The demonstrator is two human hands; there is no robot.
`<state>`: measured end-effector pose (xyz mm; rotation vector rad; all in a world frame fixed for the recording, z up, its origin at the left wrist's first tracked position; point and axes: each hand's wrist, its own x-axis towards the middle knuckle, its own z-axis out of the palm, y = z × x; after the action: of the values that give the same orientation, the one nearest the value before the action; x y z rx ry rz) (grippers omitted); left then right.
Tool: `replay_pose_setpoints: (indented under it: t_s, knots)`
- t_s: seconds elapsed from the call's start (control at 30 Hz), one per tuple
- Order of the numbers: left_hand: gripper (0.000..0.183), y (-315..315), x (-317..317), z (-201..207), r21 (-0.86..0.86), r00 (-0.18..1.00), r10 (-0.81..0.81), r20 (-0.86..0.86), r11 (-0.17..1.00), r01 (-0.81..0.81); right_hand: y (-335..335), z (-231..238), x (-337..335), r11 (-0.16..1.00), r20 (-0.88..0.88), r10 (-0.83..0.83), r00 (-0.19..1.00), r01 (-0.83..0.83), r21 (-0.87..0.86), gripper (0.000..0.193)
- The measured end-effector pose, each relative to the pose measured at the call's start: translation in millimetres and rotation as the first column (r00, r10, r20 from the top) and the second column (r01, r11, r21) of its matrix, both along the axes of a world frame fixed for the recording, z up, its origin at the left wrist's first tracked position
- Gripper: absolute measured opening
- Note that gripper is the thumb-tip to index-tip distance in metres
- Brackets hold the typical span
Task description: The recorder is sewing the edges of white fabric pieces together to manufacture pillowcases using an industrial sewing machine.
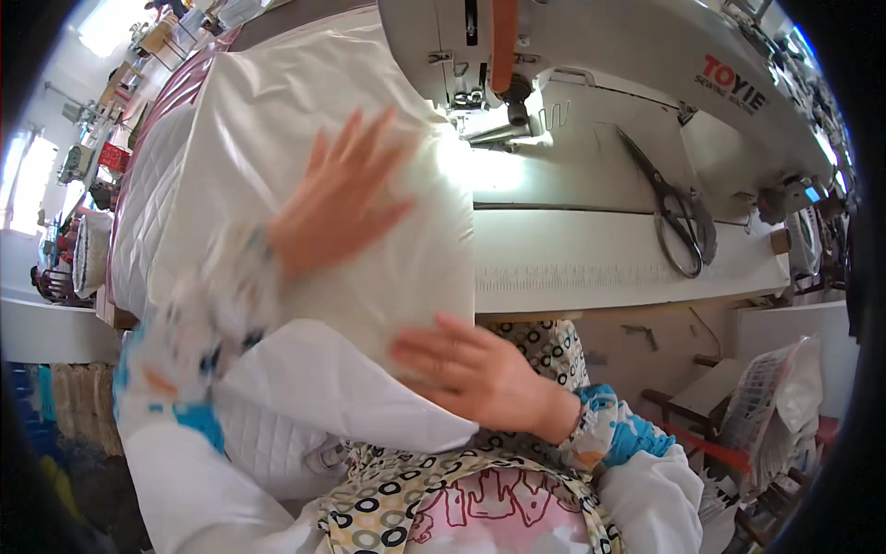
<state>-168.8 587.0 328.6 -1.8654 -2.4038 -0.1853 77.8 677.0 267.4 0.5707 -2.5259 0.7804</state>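
A glossy cream fabric (277,111) lies spread over the left part of the sewing table, its right edge running up beside the sewing machine's needle area. My left hand (343,205), blurred by motion, is over the middle of the fabric with its fingers spread. Near the fabric's front edge, my right hand (475,374) lies flat with its fingers stretched to the left. The fabric's front part hangs over toward my lap, showing a paler underside (323,379). Neither hand grips anything that I can see.
The sewing machine (628,55) stands at the back right, its lamp lit by the needle. Black scissors (678,208) lie on the table right of the fabric. White quilted material (157,194) is bunched at the left. A red-framed rack (738,434) with white material stands at the lower right.
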Motion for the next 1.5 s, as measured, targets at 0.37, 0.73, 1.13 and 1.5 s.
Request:
replay_pose_setpoints:
  t_s: [0.37, 0.73, 1.13, 1.5]
  knots:
    - [0.041, -352, 51, -72, 0.42, 0.497, 0.732, 0.466, 0.311, -0.853, -53, 22, 60, 0.918, -0.026, 0.315, 0.949, -0.312, -0.247, 0.034]
    - [0.019, -205, 172, 50, -0.081, 0.972, -0.148, 0.184, 0.983, 0.165, -123, 25, 69, 0.867, -0.114, 0.327, 0.938, -0.346, -0.359, 0.046]
    - [0.017, -280, 147, 76, 0.888, 0.949, 0.198, 0.247, 0.346, -0.303, -134, 30, 62, 0.583, 0.154, 0.124, 0.98, 0.053, -0.811, 0.054]
    - [0.006, -291, 102, 103, 0.941, 0.967, 0.171, 0.189, 0.249, -0.228, -135, 77, 102, 0.93, -0.479, -0.128, 0.869, -0.063, -0.362, 0.022]
